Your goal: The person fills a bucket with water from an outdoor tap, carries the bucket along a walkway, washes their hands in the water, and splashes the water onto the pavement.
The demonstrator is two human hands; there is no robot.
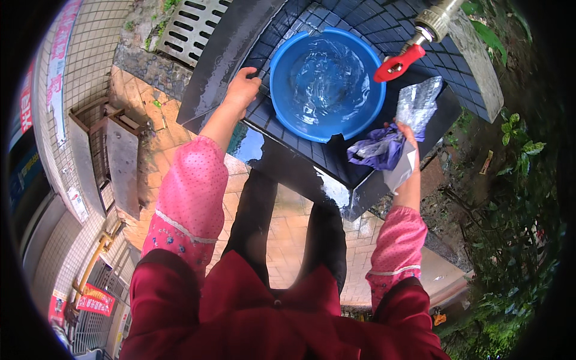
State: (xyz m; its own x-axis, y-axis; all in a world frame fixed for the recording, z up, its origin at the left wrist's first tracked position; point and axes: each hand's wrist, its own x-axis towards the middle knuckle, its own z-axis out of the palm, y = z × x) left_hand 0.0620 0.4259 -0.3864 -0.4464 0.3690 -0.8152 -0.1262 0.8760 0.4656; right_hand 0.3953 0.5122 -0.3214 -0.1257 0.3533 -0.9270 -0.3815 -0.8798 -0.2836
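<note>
A round blue plastic basin (328, 85) with rippling clear water stands in a dark-tiled outdoor sink (297, 150). Its rim is notched at the top and broken at the lower right. At the basin's left, my left hand (243, 90) is over the sink's edge, fingers apart, holding nothing. My right hand (407, 139), at the lower right of the basin, grips a bundle: a crumpled purple plastic bag (382, 146), a silvery transparent plastic wrapper (418, 103) and a whitish sheet (400, 168). Part of that hand's fingers is hidden by the bundle.
A metal tap with a red lever handle (398, 64) juts in above the basin's right side. The sink has a wet dark stone ledge (288, 157). A slotted drain cover (191, 31) lies at the upper left. Plants and soil border the right side; a worn bench-like structure (121, 157) stands left.
</note>
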